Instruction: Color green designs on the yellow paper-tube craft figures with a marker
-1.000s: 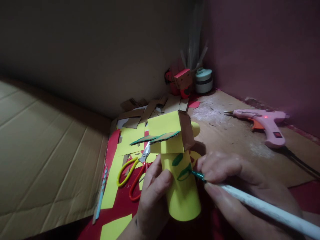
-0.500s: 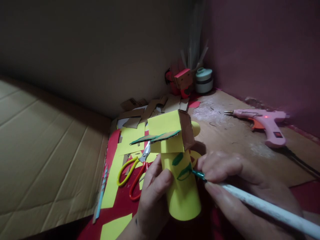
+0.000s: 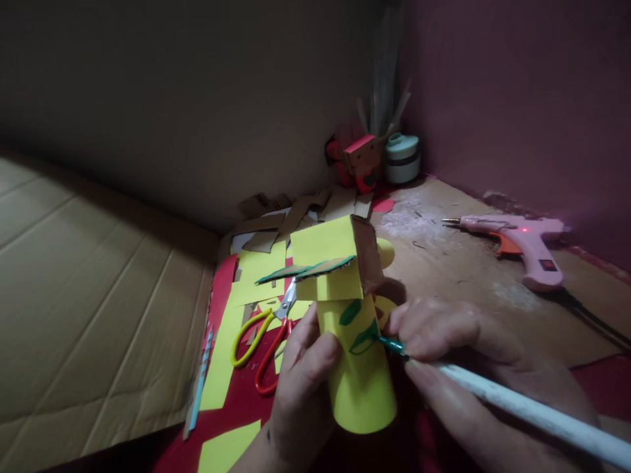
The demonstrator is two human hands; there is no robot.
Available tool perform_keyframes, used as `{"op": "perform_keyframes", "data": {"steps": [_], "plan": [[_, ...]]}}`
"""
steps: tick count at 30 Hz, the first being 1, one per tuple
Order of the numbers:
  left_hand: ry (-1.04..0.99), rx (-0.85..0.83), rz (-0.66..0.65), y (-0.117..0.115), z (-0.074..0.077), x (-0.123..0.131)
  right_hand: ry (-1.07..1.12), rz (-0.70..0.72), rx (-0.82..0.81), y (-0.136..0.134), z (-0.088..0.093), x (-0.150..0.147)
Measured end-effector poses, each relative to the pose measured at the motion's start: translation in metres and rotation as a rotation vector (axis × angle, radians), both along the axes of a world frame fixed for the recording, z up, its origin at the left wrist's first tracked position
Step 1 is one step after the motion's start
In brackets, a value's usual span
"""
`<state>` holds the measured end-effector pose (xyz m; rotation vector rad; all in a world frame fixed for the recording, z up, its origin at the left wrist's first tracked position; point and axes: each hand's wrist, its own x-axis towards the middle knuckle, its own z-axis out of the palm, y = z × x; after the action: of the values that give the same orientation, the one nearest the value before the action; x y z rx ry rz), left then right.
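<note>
Evidently a light piece, the yellow paper figure (image 3: 362, 401): a round tube with a box head, held near upright, just right of the scissors (image 3: 284, 311) and overlapping their blade ends from this viewpoint.

Left hand (image 3: 303, 381) close beside the scissors' red handle. Thumb laid against the tube's side; fingers curl round behind it. Dim there, and the tube hides most of them; cannot tell whether they are spread or pressed together.

Right hand (image 3: 468, 335) farther right of the scissors. Thumb and fingertips pinch the marker (image 3: 513, 394) low, near its green nib, which sits at the half-filled lower green outline.

Handling, by judgement: little weight, a smooth paper skin that could slip a bit in dry fingers. Tube moderately stiff lengthwise, likely to dent under a hard squeeze. Weakest part probably the green-edged flap (image 3: 328, 268) jutting from the head toward the scissors' side; corrugated, exposed, easily bent or torn loose. Neck join also suspect.

Best hold: lower tube, gentle full wrap, clear of the green shapes, as the ink may smear. Avoid lifting by head or flap.
</note>
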<state>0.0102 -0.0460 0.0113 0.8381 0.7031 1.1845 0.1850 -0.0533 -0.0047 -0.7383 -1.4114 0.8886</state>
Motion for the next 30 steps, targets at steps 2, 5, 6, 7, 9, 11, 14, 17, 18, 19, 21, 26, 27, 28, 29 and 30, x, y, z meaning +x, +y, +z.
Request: {"op": "perform_keyframes", "data": {"steps": [2, 5, 6, 7, 9, 11, 14, 17, 18, 19, 21, 26, 27, 28, 29, 30], "plan": [[0.002, 0.006, -0.001, 0.0001, -0.0002, 0.0002, -0.008, 0.001, 0.012, -0.0003, -0.0006, -0.0002], [0.009, -0.003, -0.009, 0.0004, -0.0018, 0.0001, -0.037, 0.012, 0.034, 0.0004, 0.0001, -0.0016], [0.009, -0.005, -0.012, 0.0007, -0.0026, -0.0001, -0.025, -0.007, 0.063, 0.0007, 0.0007, -0.0022], [0.008, -0.003, -0.013, 0.001, -0.0033, -0.0003, -0.028, -0.014, 0.053, 0.001, 0.0014, -0.0026], [0.012, 0.003, -0.009, 0.0016, -0.004, -0.0005, -0.026, -0.011, 0.064, 0.0015, 0.0024, -0.0026], [0.021, 0.013, -0.003, 0.0017, -0.0036, -0.0005, -0.027, 0.013, 0.062, 0.0016, 0.0021, -0.0013], [0.036, 0.006, 0.007, 0.0009, -0.0022, 0.0005, -0.029, 0.035, 0.024, 0.0011, -0.0008, 0.0017], [0.031, -0.009, 0.019, 0.0006, -0.0016, 0.0017, -0.012, 0.028, 0.0, 0.001, -0.003, 0.0027], [0.027, -0.011, 0.019, 0.0007, -0.0017, 0.0019, -0.012, 0.029, -0.001, 0.0013, -0.003, 0.0024], [0.022, -0.012, 0.016, 0.0009, -0.0017, 0.0019, -0.013, 0.029, 0.003, 0.0015, -0.0027, 0.0018], [0.016, -0.013, 0.009, 0.0012, -0.0018, 0.0016, -0.032, 0.03, 0.007, 0.0017, -0.0012, 0.0006], [0.005, -0.034, 0.014, 0.0002, -0.0004, -0.0005, -0.03, 0.012, 0.035, -0.0008, 0.0015, 0.0008], [0.002, -0.035, 0.017, -0.0001, 0.0, -0.0008, -0.034, 0.03, 0.037, -0.0012, 0.0016, 0.001], [0.003, -0.034, 0.019, -0.0004, 0.0003, -0.0009, -0.028, 0.026, 0.029, -0.0013, 0.0015, 0.0011], [0.008, -0.031, 0.022, -0.0005, 0.0005, -0.0009, -0.011, -0.013, 0.018, -0.0013, 0.0015, 0.001], [0.018, -0.027, 0.022, -0.0005, 0.0006, -0.0008, -0.017, -0.016, 0.002, -0.0011, 0.0016, 0.0008]]}}
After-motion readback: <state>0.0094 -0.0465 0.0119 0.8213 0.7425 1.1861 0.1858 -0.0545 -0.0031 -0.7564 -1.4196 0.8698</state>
